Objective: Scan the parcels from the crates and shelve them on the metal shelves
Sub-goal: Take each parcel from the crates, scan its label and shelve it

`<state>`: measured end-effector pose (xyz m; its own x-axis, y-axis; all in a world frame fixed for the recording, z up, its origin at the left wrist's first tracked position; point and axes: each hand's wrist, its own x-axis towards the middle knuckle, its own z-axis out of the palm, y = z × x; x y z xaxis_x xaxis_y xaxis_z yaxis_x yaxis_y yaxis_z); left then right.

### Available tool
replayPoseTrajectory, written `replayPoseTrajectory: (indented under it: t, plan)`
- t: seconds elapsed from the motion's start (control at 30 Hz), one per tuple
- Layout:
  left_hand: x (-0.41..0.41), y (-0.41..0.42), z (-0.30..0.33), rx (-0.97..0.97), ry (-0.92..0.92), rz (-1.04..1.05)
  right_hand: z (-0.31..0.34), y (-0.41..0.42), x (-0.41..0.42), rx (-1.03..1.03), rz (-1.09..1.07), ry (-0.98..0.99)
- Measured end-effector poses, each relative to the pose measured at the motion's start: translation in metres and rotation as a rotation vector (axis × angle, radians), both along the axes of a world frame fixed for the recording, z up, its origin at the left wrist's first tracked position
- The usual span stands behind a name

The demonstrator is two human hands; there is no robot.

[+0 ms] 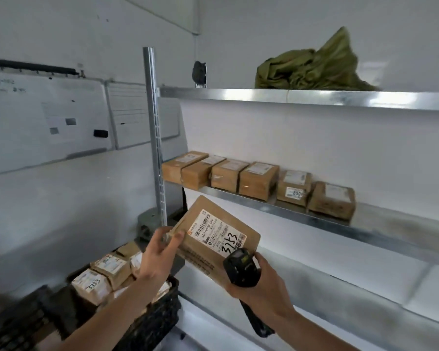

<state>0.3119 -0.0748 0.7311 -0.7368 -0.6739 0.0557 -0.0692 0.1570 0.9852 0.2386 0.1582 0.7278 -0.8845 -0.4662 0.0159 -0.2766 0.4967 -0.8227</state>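
My left hand point(160, 252) grips the left end of a brown cardboard parcel point(203, 259), tilted, with a white label marked 3253 facing up. My right hand point(261, 287) holds a black handheld scanner point(241, 268) against the parcel's lower right edge and also supports the parcel from below. Both are in front of the metal shelves point(314, 219). Several brown parcels point(256, 181) stand in a row on the middle shelf. A black crate point(152, 323) at lower left holds several more labelled parcels point(91, 285).
A green sack point(312, 69) lies on the top shelf point(289, 97). The shelf upright point(155, 138) rises left of the parcels. Whiteboards point(46, 117) hang on the left wall. A lower white shelf point(340, 287) runs to the right.
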Motion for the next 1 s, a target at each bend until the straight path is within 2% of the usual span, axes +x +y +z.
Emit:
replayPoseTrajectory:
  t: [0.2,0.43,0.67,1.0]
  plan:
    - [-0.05,0.076,0.003,-0.011,-0.011,-0.05,0.015,0.106,-0.027,0.112,-0.075,0.063]
    - [-0.082,0.131,0.027,-0.083,-0.037,-0.156,0.055,0.184,-0.051,0.384,-0.137,0.151]
    - [-0.103,0.142,0.026,-0.138,-0.089,-0.225,0.087,0.208,-0.07,0.62,-0.131,0.231]
    - [-0.117,0.167,0.036,-0.194,-0.103,-0.229,0.086,0.223,-0.073,0.729,-0.17,0.241]
